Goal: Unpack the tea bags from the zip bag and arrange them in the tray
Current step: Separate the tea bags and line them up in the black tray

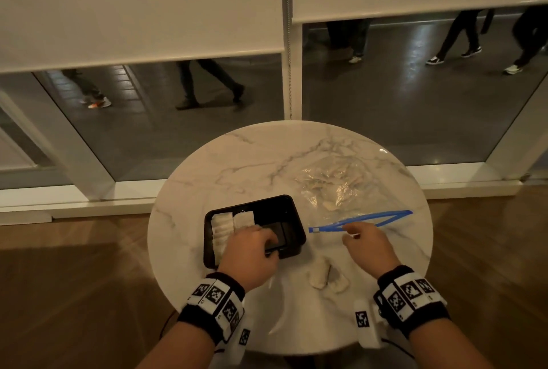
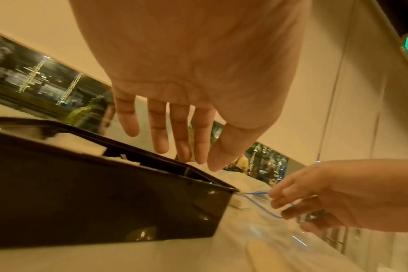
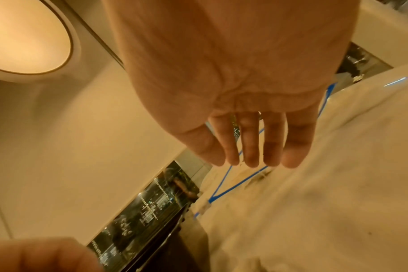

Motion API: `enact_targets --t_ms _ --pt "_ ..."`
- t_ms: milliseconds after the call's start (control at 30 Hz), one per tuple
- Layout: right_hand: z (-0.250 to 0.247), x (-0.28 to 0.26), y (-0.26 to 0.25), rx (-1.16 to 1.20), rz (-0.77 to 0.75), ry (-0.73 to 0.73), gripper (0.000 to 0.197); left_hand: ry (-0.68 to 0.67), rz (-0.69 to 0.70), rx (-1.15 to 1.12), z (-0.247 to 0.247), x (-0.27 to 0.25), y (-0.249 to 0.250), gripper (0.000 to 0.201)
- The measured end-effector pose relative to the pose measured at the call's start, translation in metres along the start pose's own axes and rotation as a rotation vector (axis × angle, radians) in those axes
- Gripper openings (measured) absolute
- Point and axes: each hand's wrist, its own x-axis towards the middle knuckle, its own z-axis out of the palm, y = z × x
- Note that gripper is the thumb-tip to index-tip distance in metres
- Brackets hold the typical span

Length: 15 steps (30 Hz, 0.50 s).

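From the head view, a black tray [image 1: 292, 214] is sitting on the round marble table [image 1: 237, 161], with white tea bags [image 1: 232, 221] lining its left side. The left hand [image 1: 252, 253] is hanging over the tray's near part, hiding it. The clear zip bag [image 1: 341, 184], its blue seal gaping, is lying right of the tray, and the right hand [image 1: 367, 245] is reaching at that seal. Loose tea bags [image 1: 324, 278] are lying between the wrists.

In the left wrist view, the left hand's fingers [image 2: 160, 136] are spreading straight and empty above the tray.

In the right wrist view, the right hand's fingers [image 3: 250, 145] are extending straight, holding nothing, over the seal.
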Motion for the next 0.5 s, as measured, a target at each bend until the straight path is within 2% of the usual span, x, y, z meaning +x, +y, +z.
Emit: enact_targets --t_ms 133,200,300,400,500 --pt "-0.005 0.014 0.008 -0.063 0.043 0.044 0.036 -0.010 0.168 -0.008 0.012 0.023 0.047 0.033" --pt "-0.006 0.018 0.009 -0.141 0.040 0.018 0.041 -0.077 0.226 0.104 0.019 0.037 0.067 0.041" --pt "-0.008 0.023 0.009 -0.336 0.024 -0.114 0.052 -0.214 0.287 0.329 0.028 0.055 0.093 0.048" --pt "-0.007 0.025 0.008 -0.485 0.011 -0.265 0.057 -0.308 0.287 0.518 0.038 0.065 0.109 0.048" --pt "-0.010 0.029 0.010 -0.489 -0.002 -0.259 0.067 -0.345 0.251 0.624 0.045 0.070 0.114 0.053"
